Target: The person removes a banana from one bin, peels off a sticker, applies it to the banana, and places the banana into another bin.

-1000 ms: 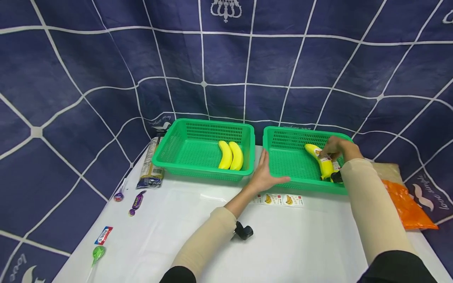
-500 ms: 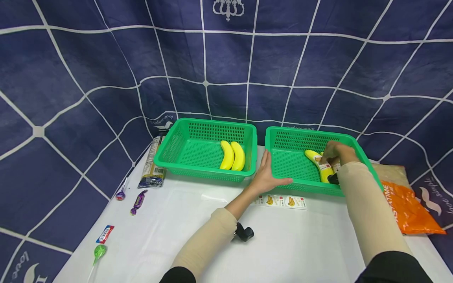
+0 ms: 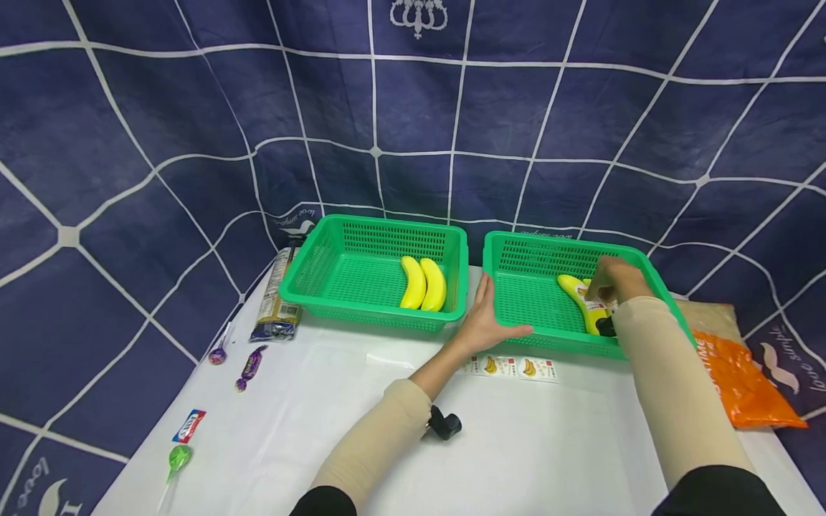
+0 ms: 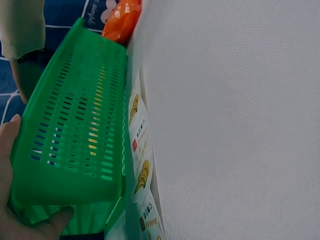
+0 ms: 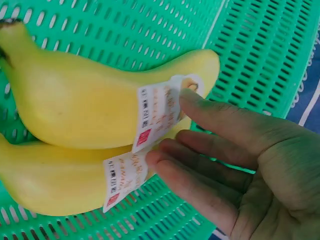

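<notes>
Two yellow bananas (image 5: pixel 75 100) with white printed stickers (image 5: pixel 159 112) lie side by side in the right green basket (image 3: pixel 548 342). Reaching into that basket, my right hand (image 3: pixel 616 279) has its thumb on one banana's sticker; another fingertip touches the second sticker. Its fingers are only slightly bent and not wrapped round the fruit. My left hand (image 3: pixel 480 322) rests against the basket's near left corner, fingers along the side wall and thumb over the front rim. In the head view, my right hand and wrist hide most of the farther banana.
A left green basket (image 3: pixel 368 313) holds two bananas (image 3: pixel 434 284). A strip of banana stickers (image 3: pixel 510 367) lies before the right basket. An orange bag (image 3: pixel 742 380) stands at right; a dark packet (image 3: pixel 277 301), wrapped candy (image 3: pixel 250 369) and a green lollipop (image 3: pixel 179 457) lie left.
The bananas in the right basket have shifted slightly towards the front wall, and my right hand moved slightly with them. My left hand stays at the basket corner.
</notes>
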A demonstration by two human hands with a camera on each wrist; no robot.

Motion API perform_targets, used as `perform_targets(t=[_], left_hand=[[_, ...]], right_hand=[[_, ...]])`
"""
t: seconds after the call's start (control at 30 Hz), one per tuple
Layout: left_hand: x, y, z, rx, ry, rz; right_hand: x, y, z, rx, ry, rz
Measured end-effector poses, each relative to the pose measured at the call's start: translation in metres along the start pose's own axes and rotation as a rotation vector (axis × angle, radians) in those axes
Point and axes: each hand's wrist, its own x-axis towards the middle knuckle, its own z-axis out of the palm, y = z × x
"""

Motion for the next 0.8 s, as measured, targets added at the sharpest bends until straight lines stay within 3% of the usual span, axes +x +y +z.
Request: perform_targets(t=[0.23,0.53,0.8], left_hand=[[0.001,0.000,-0.003,-0.005,-0.008,0.009],[-0.001,0.000,-0.001,-0.001,-0.013,-0.008],[0.000,0.001,-0.001,0.005,-0.021,0.003]], right_hand=[[0.004,-0.008,0.002,0.010,-0.032,-0.001],[0.012,-0.005,0.011,-0.090,-0.030,0.063],[0.013,-0.007,0.014,-0.134,0.060,0.097]])
